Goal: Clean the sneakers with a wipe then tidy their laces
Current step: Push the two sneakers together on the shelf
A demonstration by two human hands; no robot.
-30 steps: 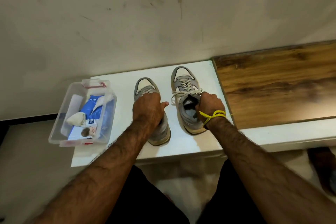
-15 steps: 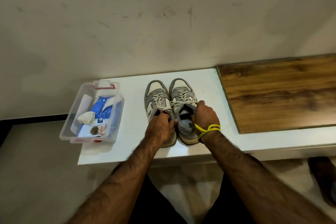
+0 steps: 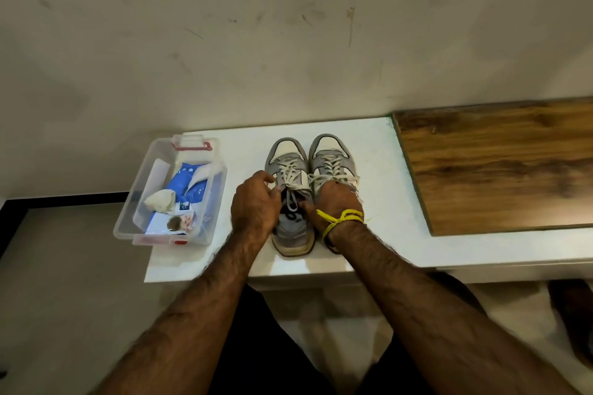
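Two grey and white sneakers stand side by side, touching, toes toward the wall, on a white ledge (image 3: 393,202). My left hand (image 3: 255,205) is at the left sneaker (image 3: 287,154), its fingertips pinched on that shoe's loose white lace (image 3: 291,200) near the tongue. My right hand (image 3: 337,199), with a yellow thread on its wrist, lies closed over the collar and lower laces of the right sneaker (image 3: 330,151); its thumb reaches toward the left sneaker's opening. The right sneaker's heel is hidden under that hand and wrist.
A clear plastic bin (image 3: 141,170) with red clips stands left of the sneakers, holding a blue wipes pack (image 3: 186,183) and a crumpled wipe (image 3: 162,200). A wooden board (image 3: 497,167) covers the ledge to the right. A dark shoe (image 3: 574,314) lies on the floor.
The sneakers, apart a second ago, now stand pressed together. My left hand has moved off the left sneaker's heel to pinch its lace. The camera view has shifted slightly.
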